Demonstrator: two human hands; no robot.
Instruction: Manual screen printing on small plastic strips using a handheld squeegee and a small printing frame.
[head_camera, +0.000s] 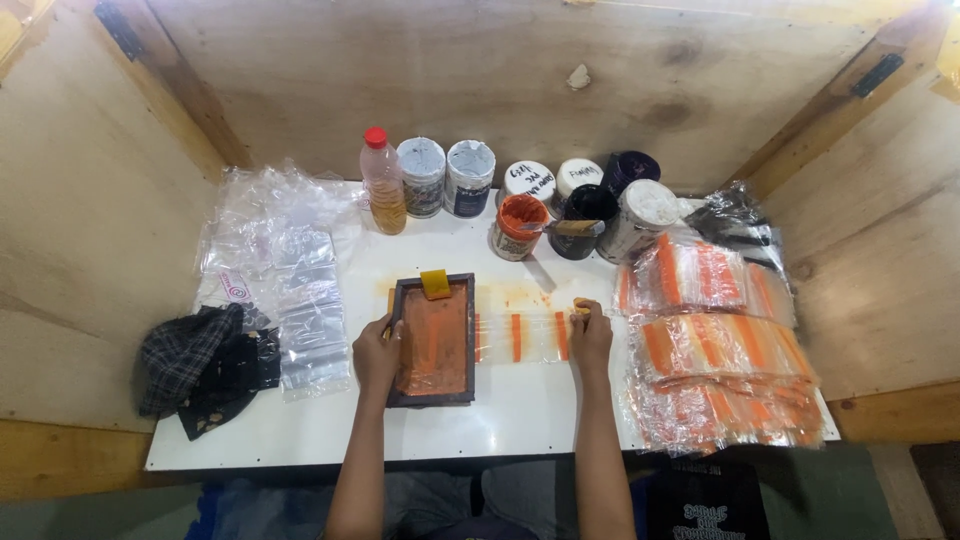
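Note:
A small dark-framed printing screen (433, 340) coated in orange ink lies flat on the white table (300, 440). A yellow squeegee (434, 284) rests at its far end. My left hand (377, 352) grips the frame's left edge. To the right lies a clear plastic bag (520, 336) printed with orange stripes. My right hand (590, 330) pinches that bag's far right corner, beside the stack of printed bags.
Clear unprinted bags (305, 300) are piled at the left beside a dark checked cloth (190, 360). Printed orange-striped bags (715, 360) are stacked at the right. An open orange ink jar (518, 226), other jars and a red-capped bottle (383, 182) line the back. Plywood walls enclose the table.

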